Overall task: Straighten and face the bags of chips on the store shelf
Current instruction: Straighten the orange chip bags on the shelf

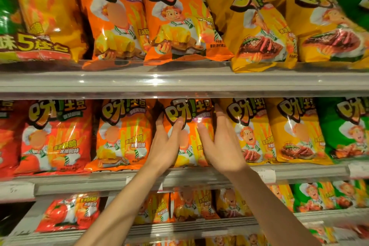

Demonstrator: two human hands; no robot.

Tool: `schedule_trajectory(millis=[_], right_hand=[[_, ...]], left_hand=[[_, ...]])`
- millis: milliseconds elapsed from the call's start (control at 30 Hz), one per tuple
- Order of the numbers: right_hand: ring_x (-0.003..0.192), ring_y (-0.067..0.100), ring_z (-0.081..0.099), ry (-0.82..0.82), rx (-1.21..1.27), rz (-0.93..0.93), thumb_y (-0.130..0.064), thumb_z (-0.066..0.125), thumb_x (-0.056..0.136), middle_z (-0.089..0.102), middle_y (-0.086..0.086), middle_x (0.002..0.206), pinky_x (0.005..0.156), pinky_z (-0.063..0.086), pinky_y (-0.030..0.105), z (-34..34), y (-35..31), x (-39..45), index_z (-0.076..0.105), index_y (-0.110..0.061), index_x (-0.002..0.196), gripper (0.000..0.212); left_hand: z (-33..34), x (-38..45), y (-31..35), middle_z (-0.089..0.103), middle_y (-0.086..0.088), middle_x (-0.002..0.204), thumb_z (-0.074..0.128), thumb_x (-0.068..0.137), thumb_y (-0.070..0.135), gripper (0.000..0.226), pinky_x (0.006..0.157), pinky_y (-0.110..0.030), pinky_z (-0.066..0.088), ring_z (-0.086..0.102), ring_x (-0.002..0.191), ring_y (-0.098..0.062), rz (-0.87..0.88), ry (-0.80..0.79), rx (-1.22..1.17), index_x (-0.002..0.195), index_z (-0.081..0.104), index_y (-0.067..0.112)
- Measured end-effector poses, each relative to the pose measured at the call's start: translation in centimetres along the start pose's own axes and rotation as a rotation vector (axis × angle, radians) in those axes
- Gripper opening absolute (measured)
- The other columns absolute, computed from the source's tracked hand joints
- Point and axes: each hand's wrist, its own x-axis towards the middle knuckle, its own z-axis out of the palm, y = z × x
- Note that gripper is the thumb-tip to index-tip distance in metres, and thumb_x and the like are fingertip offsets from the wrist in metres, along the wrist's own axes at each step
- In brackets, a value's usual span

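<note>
An orange chip bag [191, 114] stands upright in the middle shelf row. My left hand [166, 146] grips its left edge, fingers behind the side and thumb across the front. My right hand [221, 144] grips its right edge, fingers reaching into the gap beside a yellow bag [249, 126], thumb lying on the front. The lower half of the held bag is hidden behind both hands. A second orange bag [123, 132] stands just to the left, upright and facing out.
Red bags [56, 136] stand at the left and a green bag [347, 128] at the right of the middle shelf [99, 180]. The upper shelf [179, 82] carries tilted orange bags [175, 20] and yellow bags [259, 30]. A lower shelf holds smaller bags [67, 213].
</note>
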Motion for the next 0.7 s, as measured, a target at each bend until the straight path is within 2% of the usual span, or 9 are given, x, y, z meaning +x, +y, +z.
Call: schedule_trajectory(millis=[67,133,300,400,500,600,667,700], right_hand=[[0.137,0.026,0.044,-0.071,0.151,0.15,-0.059,0.045,0.098,0.046,0.013,0.149,0.11,0.038,0.035,0.9,-0.9,1.0,0.024,-0.009,0.154,0.078],[0.135,0.029,0.047,-0.115,0.209,0.224,-0.06,0.046,0.097,0.046,0.014,0.149,0.108,0.041,0.037,1.6,-1.1,1.8,0.017,-0.012,0.156,0.082],[0.135,0.034,0.046,-0.059,0.15,0.258,-0.065,0.04,0.097,0.044,0.018,0.151,0.105,0.04,0.039,2.8,-1.0,1.3,0.016,-0.011,0.155,0.083],[0.137,0.035,0.042,-0.006,0.099,0.236,-0.063,0.034,0.099,0.04,0.019,0.153,0.107,0.037,0.04,3.3,-1.0,0.8,0.015,-0.009,0.156,0.081],[0.129,0.04,0.048,0.02,0.095,0.234,-0.054,0.033,0.101,0.048,0.023,0.141,0.105,0.04,0.045,3.2,-0.9,1.0,0.032,-0.002,0.147,0.069],[0.123,0.047,0.049,-0.01,-0.024,0.217,-0.032,0.026,0.107,0.047,0.031,0.139,0.098,0.045,0.052,2.8,-1.0,1.0,0.043,0.003,0.142,0.052],[0.12,0.055,0.047,-0.064,-0.101,0.147,-0.012,0.031,0.107,0.038,0.04,0.142,0.088,0.048,0.051,2.6,-0.9,0.6,0.042,-0.001,0.146,0.042],[0.117,0.057,0.048,-0.073,-0.17,0.089,-0.008,0.038,0.105,0.039,0.042,0.14,0.082,0.05,0.051,2.6,-0.5,0.4,0.047,-0.001,0.143,0.039]], left_hand=[[0.1,0.0,0.0,0.037,0.002,0.159,0.041,0.093,0.073,0.082,0.099,-0.03,0.03,0.039,0.142,-0.02,0.009,0.02,-0.012,0.158,0.008,0.038],[0.1,0.0,0.0,0.04,0.002,0.157,0.042,0.095,0.069,0.077,0.1,-0.029,0.031,0.04,0.141,-0.019,0.034,0.036,-0.029,0.158,0.01,0.038],[0.1,0.4,0.0,0.038,0.004,0.158,0.036,0.097,0.069,0.071,0.102,-0.027,0.028,0.038,0.143,-0.018,0.06,0.061,-0.053,0.157,0.012,0.039],[0.5,0.5,-0.1,0.033,0.003,0.162,0.029,0.097,0.07,0.069,0.113,-0.032,0.029,0.034,0.147,-0.019,0.081,0.07,-0.032,0.157,0.011,0.043],[1.0,0.4,0.2,0.037,-0.001,0.16,0.03,0.097,0.068,0.067,0.119,-0.047,0.032,0.038,0.146,-0.022,0.084,0.093,-0.068,0.157,0.016,0.041],[1.2,0.4,0.3,0.045,-0.002,0.155,0.032,0.102,0.06,0.059,0.115,-0.048,0.037,0.045,0.14,-0.025,0.09,0.123,-0.059,0.156,0.02,0.037],[0.9,0.3,0.2,0.047,-0.004,0.153,0.03,0.102,0.061,0.058,0.11,-0.048,0.041,0.05,0.135,-0.028,0.108,0.144,0.015,0.154,0.018,0.04],[0.8,0.2,0.1,0.047,-0.005,0.153,0.03,0.102,0.061,0.057,0.109,-0.048,0.042,0.051,0.134,-0.029,0.144,0.155,0.056,0.154,0.015,0.042]])
